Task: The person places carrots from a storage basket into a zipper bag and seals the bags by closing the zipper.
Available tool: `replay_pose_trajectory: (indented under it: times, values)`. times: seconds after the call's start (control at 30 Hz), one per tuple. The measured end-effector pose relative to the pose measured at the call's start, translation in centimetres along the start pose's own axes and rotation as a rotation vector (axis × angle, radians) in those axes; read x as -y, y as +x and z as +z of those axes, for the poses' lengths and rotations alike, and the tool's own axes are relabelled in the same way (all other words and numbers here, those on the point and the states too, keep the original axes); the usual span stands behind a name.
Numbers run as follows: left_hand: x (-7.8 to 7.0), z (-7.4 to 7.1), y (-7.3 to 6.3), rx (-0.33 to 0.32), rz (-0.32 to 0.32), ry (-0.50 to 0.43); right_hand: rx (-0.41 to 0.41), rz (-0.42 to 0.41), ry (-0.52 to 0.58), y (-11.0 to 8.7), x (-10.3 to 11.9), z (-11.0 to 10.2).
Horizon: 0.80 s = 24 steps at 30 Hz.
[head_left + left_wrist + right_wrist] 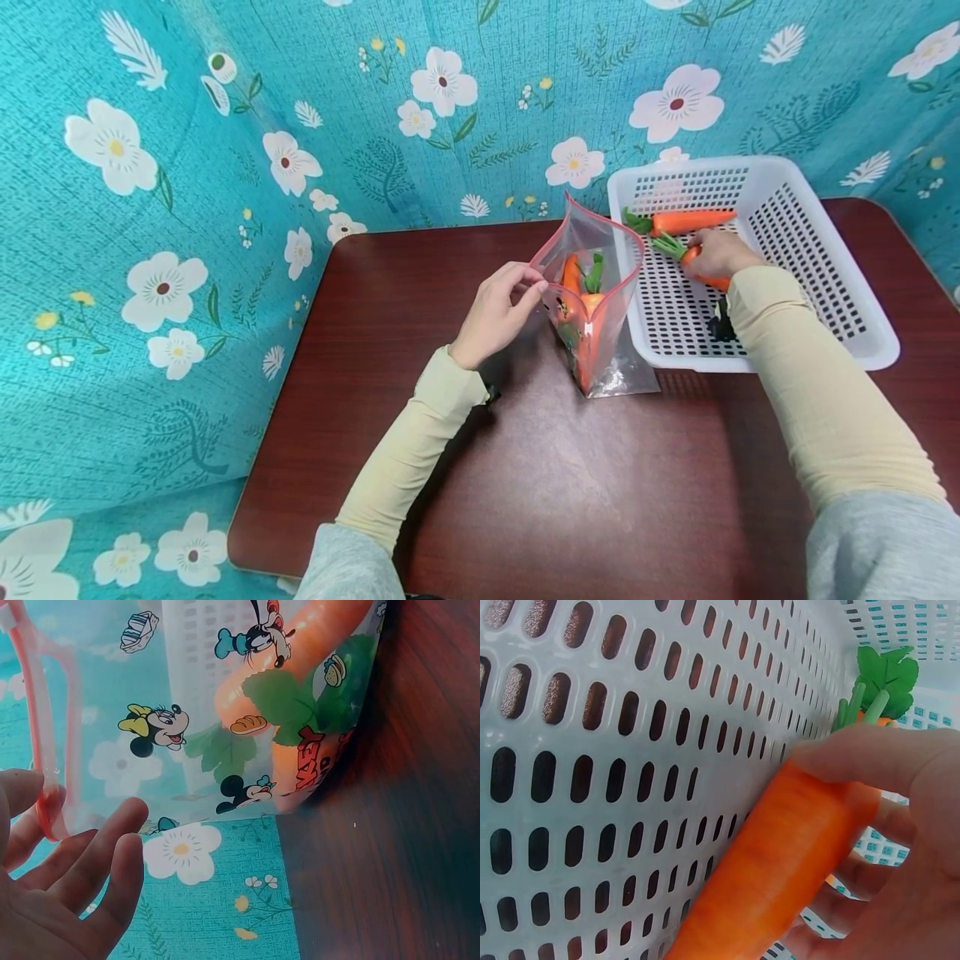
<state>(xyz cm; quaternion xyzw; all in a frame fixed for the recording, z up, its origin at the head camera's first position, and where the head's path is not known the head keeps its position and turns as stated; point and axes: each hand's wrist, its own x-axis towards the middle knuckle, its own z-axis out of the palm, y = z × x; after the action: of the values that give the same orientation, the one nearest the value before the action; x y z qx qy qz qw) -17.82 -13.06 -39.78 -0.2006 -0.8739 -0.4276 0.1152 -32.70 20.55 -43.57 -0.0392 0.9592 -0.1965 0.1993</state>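
Observation:
My left hand (501,310) pinches the red-rimmed mouth of a clear zip bag (611,342) between thumb and fingers. Cartoon prints cover the bag, and orange carrots (315,645) with green leaves (281,701) show through its wall. The bag stands upright with its mouth spread. Inside the white basket (862,292), my right hand (722,254) grips a carrot (780,855), thumb on one side and fingers curled round the other. That carrot's green stalks (667,244) point toward the bag. Another carrot (693,220) lies behind it in the basket.
The perforated basket stands on the right of a dark red wooden table (390,317), its left wall close beside the bag. A teal flowered cloth (450,158) hangs behind and to the left. A small black device (722,321) sits at my right wrist.

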Motion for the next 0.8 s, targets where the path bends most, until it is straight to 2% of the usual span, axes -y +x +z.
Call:
replay_pose_trajectory:
  times: [0.3, 0.8]
  values:
    - [0.0, 0.0, 0.1, -0.010, 0.015, -0.024, 0.019, -0.009, -0.024, -0.4, 0.0, -0.2]
    - [-0.1, 0.1, 0.1, -0.007, 0.020, -0.037, -0.029, -0.015, -0.015, -1.1, 0.5, -0.4]
